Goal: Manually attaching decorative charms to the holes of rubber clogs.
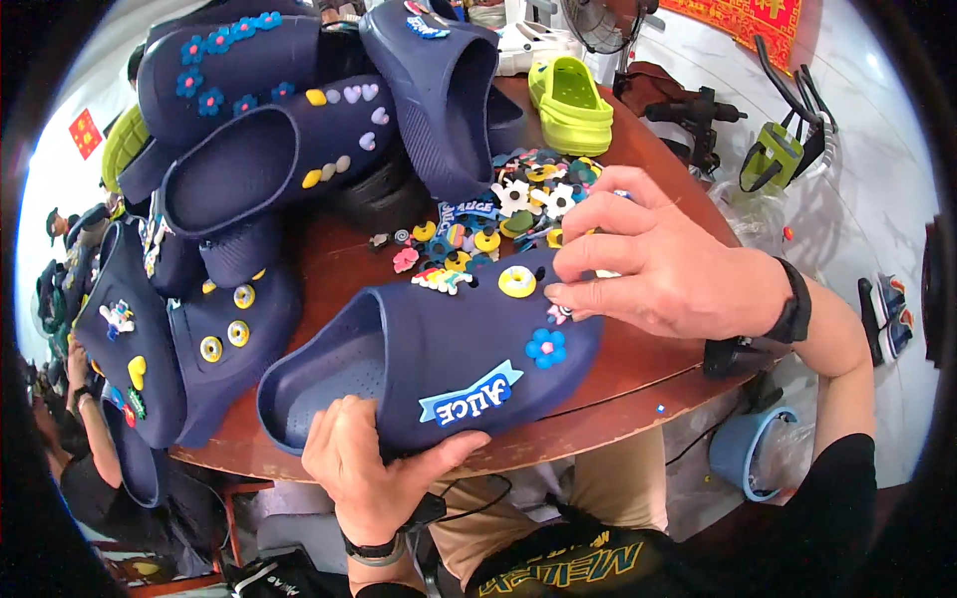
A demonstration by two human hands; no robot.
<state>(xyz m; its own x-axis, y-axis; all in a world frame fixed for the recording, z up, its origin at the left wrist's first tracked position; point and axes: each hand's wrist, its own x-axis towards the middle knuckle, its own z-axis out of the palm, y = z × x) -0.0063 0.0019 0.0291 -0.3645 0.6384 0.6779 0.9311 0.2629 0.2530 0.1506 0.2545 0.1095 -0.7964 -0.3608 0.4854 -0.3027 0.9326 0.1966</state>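
Observation:
A navy blue clog (449,329) lies on its side at the table's near edge, toe to the right. My left hand (364,463) is closed around its heel end, thumb along the near side. Over the toe, my right hand (643,259) is closed in a pinch; what it holds is mostly hidden by the fingers. On the upper sit a yellow-and-white ring charm (517,281), a blue flower charm (546,348), a blue lettered banner charm (471,393) and a multicoloured charm (442,280). A small pinkish charm (559,313) shows beneath my right fingertips.
A heap of loose shoe charms (518,204) lies just beyond the clog. Several decorated navy clogs (234,169) are piled at the left. A lime green clog (573,105) stands at the back of the wooden table (653,384). A blue bucket (738,453) is on the floor at right.

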